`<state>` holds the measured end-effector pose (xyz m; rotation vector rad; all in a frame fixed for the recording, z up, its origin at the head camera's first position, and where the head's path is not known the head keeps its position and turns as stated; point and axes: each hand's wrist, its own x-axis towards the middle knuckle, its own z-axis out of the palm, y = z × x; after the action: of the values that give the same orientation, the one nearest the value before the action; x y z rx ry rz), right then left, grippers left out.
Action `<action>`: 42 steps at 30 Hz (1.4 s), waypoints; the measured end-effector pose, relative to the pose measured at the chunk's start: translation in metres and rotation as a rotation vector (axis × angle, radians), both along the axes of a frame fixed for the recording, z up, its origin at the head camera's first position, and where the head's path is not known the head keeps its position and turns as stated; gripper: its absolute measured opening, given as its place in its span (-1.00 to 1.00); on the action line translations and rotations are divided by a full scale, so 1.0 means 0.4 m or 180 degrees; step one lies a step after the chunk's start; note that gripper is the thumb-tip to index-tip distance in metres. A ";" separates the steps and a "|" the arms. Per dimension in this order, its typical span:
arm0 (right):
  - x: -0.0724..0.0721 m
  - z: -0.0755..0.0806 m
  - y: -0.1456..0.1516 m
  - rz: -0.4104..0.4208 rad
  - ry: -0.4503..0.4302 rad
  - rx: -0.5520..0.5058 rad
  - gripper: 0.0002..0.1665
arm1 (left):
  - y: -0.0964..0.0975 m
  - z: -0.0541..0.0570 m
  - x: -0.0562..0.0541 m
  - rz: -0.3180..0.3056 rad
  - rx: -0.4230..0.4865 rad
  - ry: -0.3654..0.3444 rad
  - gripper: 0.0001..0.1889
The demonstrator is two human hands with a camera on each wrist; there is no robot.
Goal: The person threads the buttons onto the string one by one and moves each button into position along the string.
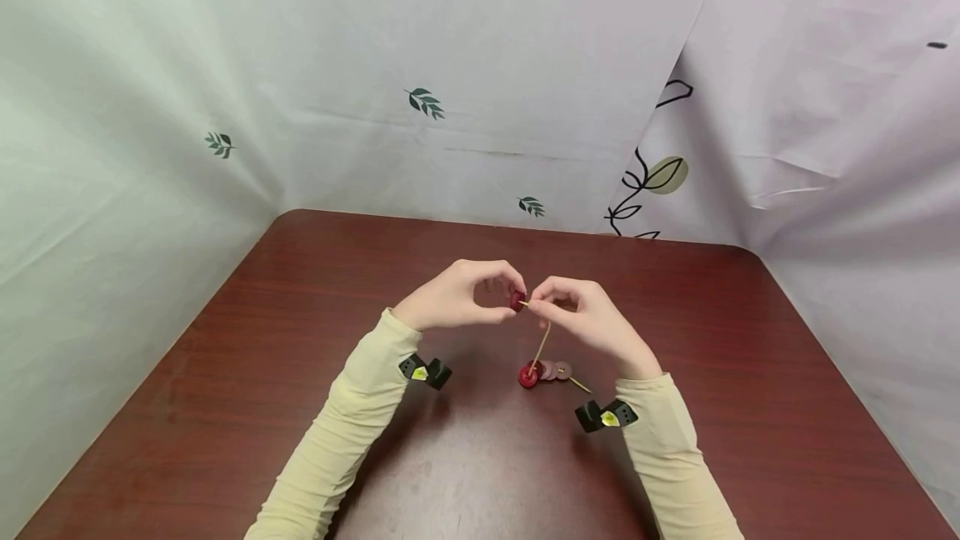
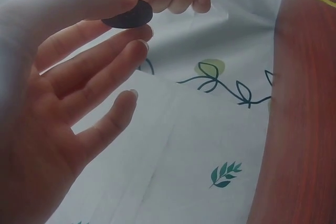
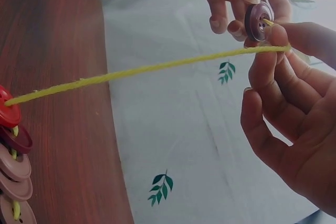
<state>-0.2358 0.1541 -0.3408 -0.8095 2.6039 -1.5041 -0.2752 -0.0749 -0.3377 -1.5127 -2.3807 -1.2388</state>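
Between thumb and fingertips, my left hand [image 1: 468, 294] pinches a dark red button [image 1: 517, 300] by its rim, raised over the table. My right hand [image 1: 588, 313] pinches the end of a yellow string [image 3: 157, 67] against that button's holes, as the right wrist view shows. Whether the tip has passed through cannot be told. From the right fingers the string runs down to a bright red button [image 1: 528, 377] on the table. Threaded after it are a darker red button [image 3: 17, 139] and several pinkish buttons [image 1: 562, 370], overlapping in a row.
The brown wooden table [image 1: 300, 340] lies under both hands. A pale cloth [image 1: 480, 48] with leaf prints hangs behind it and along the sides. A loose string tail [image 1: 581, 386] sticks out past the pinkish buttons. Each wrist carries a small black camera [image 1: 437, 373].
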 end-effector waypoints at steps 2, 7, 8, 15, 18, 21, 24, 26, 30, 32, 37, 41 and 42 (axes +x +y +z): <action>0.000 0.000 -0.001 0.0008 0.0002 0.0003 -0.91 | 0.001 0.000 0.000 -0.0029 -0.0008 0.0011 -0.76; 0.001 0.002 -0.003 0.0020 0.0004 -0.0005 -0.93 | 0.005 -0.003 -0.001 -0.0073 -0.0010 0.0038 -0.75; 0.002 0.002 -0.003 0.0022 0.0002 -0.0010 -0.93 | 0.006 -0.003 -0.001 -0.0078 -0.0008 0.0038 -0.74; 0.000 -0.003 -0.002 0.0046 -0.0006 -0.0033 -0.93 | 0.008 -0.001 0.002 -0.0103 0.0008 0.0031 -0.73; 0.000 -0.003 -0.003 0.0044 -0.0010 -0.0035 -0.93 | 0.007 0.000 0.004 -0.0099 0.0001 0.0001 -0.73; 0.000 -0.003 -0.004 0.0048 -0.0005 -0.0034 -0.90 | 0.007 0.000 0.005 -0.0074 0.0001 -0.0035 -0.73; -0.001 -0.004 -0.004 0.0060 0.0005 -0.0032 -0.90 | 0.007 0.000 0.006 -0.0051 0.0012 -0.0065 -0.75; -0.002 -0.005 -0.005 0.0063 0.0007 -0.0038 -0.90 | 0.008 0.000 0.006 -0.0033 0.0009 -0.0053 -0.76; -0.004 -0.007 -0.007 0.0058 -0.0007 -0.0034 -0.89 | 0.008 0.001 0.007 0.0029 -0.0032 0.0004 -0.78; -0.004 -0.007 -0.008 0.0054 -0.0019 -0.0030 -0.91 | 0.008 0.002 0.008 0.0056 -0.0058 0.0035 -0.79; -0.004 -0.009 -0.009 0.0061 -0.0015 -0.0018 -0.93 | 0.009 0.002 0.007 0.0060 -0.0091 0.0010 -0.81; -0.005 -0.009 -0.010 0.0043 -0.0006 -0.0008 -0.88 | 0.009 0.003 0.006 0.0070 -0.0113 -0.0040 -0.81; -0.005 -0.009 -0.010 0.0034 -0.0007 -0.0003 -0.88 | 0.009 0.003 0.006 0.0083 -0.0124 -0.0033 -0.81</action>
<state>-0.2379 0.1501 -0.3444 -0.8198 2.5934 -1.5027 -0.2729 -0.0715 -0.3365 -1.4840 -2.4369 -1.2052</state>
